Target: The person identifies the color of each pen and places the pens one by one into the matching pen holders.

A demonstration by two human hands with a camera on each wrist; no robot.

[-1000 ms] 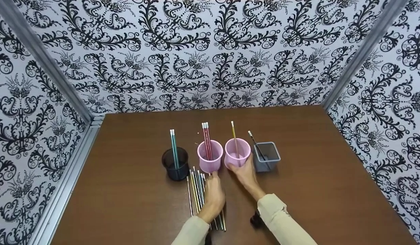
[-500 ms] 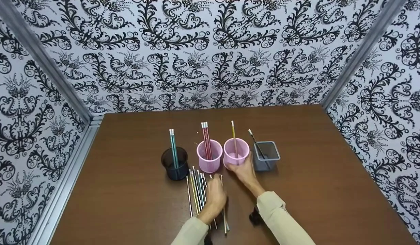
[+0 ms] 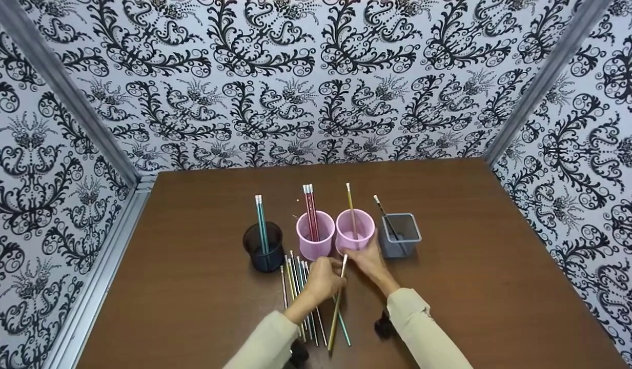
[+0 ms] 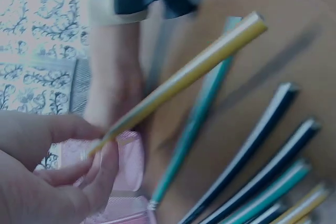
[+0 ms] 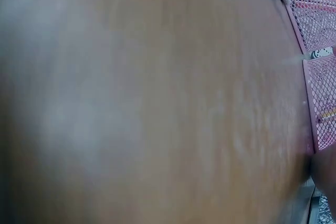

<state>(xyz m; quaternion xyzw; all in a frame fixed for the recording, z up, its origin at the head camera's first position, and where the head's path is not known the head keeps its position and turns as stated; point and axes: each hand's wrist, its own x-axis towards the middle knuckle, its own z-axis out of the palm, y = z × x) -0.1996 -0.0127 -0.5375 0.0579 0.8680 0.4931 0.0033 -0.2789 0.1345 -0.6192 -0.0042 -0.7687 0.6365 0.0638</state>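
My left hand (image 3: 323, 279) pinches a yellow pencil (image 3: 335, 320) near its eraser end, just in front of the pink cups. Close up in the left wrist view, the yellow pencil (image 4: 189, 72) slants up from the thumb and fingers, above a teal pencil (image 4: 197, 116) on the table. My right hand (image 3: 368, 262) grips the right pink mesh cup (image 3: 364, 225) low on its side; a yellow pencil (image 3: 350, 197) stands in this cup. Left of it, another pink mesh cup (image 3: 308, 250) holds several red pencils (image 3: 309, 210). Several loose pencils (image 3: 295, 287) lie beside my left hand.
A black round mesh cup (image 3: 264, 261) with teal pencils (image 3: 261, 220) stands at the left. At the right is a grey square mesh cup (image 3: 410, 237) holding one dark pencil (image 3: 385, 212). Patterned walls (image 3: 316, 102) enclose the brown table (image 3: 474, 256) at back and sides.
My left hand has lifted a yellow pencil from the loose pile and moved slightly right. A teal pencil now lies apart to the right. My right hand stays on the pink cup.
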